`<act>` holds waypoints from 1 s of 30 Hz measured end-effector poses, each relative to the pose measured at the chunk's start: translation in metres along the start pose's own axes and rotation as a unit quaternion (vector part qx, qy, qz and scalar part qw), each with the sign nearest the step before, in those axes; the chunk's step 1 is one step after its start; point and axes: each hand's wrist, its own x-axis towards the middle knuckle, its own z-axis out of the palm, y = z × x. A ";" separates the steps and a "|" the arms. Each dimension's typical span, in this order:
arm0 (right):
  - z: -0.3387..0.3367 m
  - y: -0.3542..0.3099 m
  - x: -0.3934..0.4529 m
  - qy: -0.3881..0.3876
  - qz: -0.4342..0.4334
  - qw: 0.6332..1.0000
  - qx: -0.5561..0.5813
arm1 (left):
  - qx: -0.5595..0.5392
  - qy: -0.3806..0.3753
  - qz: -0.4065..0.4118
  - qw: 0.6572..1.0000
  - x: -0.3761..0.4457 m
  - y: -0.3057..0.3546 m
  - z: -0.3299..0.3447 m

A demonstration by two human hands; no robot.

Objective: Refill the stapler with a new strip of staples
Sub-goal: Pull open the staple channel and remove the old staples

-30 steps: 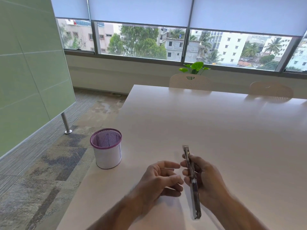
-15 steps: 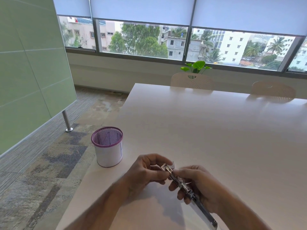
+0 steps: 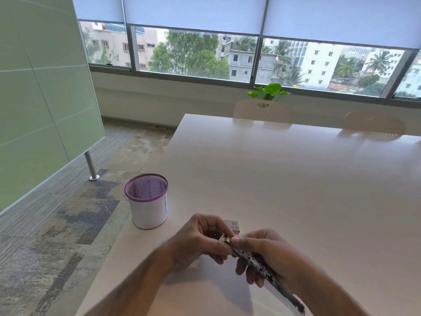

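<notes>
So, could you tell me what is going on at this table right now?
A person is working on a slim silver metal stapler held above the pale tabletop. The right hand grips it along its middle, while the left hand pinches at its far tip. Whether a staple strip is in yet cannot be seen. A small white box with a barcode lies just behind the hands, and a purple-rimmed mesh cup wrapped in white paper stands to the left.

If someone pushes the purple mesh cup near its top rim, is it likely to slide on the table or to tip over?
The mesh cup looks empty and thin-walled, so it is probably light and would move easily. It is about as wide as tall with a flat base, so a low push should slide it on the smooth table; a push at the rim might tip it. It stands near the table's edge and could fall off.
</notes>
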 end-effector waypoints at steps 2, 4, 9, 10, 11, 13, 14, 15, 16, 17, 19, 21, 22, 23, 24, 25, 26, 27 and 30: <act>0.001 0.000 0.000 0.001 0.000 1.000 -0.005 | 0.001 -0.005 0.000 1.000 0.000 0.000 -0.001; 0.001 -0.001 -0.001 0.001 0.000 1.000 -0.007 | 0.001 -0.007 0.000 1.000 0.000 -0.001 -0.001; 0.000 0.000 -0.001 -0.003 -0.002 1.000 -0.005 | 0.005 -0.011 -0.003 1.000 0.000 -0.001 -0.002; 0.000 0.000 -0.001 -0.001 -0.002 1.000 -0.003 | 0.004 -0.012 -0.004 1.000 0.000 -0.001 -0.002; 0.000 0.000 -0.001 0.000 -0.002 1.000 -0.002 | 0.005 -0.013 -0.006 1.000 0.001 -0.001 -0.002; 0.001 0.001 0.000 0.001 -0.002 1.000 -0.001 | 0.008 -0.015 -0.008 1.000 0.001 -0.002 -0.002; 0.002 0.001 0.000 0.001 -0.001 1.000 -0.002 | 0.009 -0.016 -0.008 1.000 0.001 -0.002 -0.002; 0.002 0.001 0.000 0.001 0.000 1.000 -0.002 | 0.011 -0.016 -0.010 1.000 0.001 -0.002 -0.001; 0.002 0.000 0.000 0.001 0.001 1.000 -0.002 | 0.014 -0.016 -0.011 1.000 0.001 -0.002 -0.001; 0.002 0.001 0.000 0.002 0.001 1.000 -0.002 | 0.016 -0.014 -0.012 1.000 0.001 -0.002 -0.001; 0.003 0.001 0.000 0.004 0.000 1.000 0.000 | 0.018 -0.010 -0.013 1.000 0.001 -0.002 0.000; 0.004 0.002 0.000 0.006 -0.001 1.000 0.000 | 0.017 -0.008 -0.014 1.000 0.000 -0.002 0.000; 0.004 0.002 0.000 0.007 -0.001 1.000 -0.002 | 0.018 -0.007 -0.015 1.000 0.000 -0.002 0.000; 0.004 0.002 0.001 0.006 -0.001 1.000 -0.005 | 0.019 -0.007 -0.015 1.000 0.000 -0.002 0.000; 0.004 0.002 0.001 0.004 -0.001 1.000 -0.007 | 0.020 -0.008 -0.015 1.000 0.000 -0.002 0.000; 0.003 0.003 0.002 0.002 -0.001 1.000 -0.008 | 0.021 -0.008 -0.015 1.000 0.000 -0.002 0.000; 0.003 0.003 0.002 0.001 -0.001 1.000 -0.008 | 0.021 -0.008 -0.015 1.000 0.000 -0.002 0.000; 0.002 0.004 0.003 -0.001 -0.001 1.000 -0.007 | 0.023 -0.008 -0.015 1.000 0.000 -0.002 0.000; 0.002 0.006 0.005 -0.005 -0.003 1.000 0.003 | 0.019 -0.004 -0.016 1.000 0.000 -0.001 0.000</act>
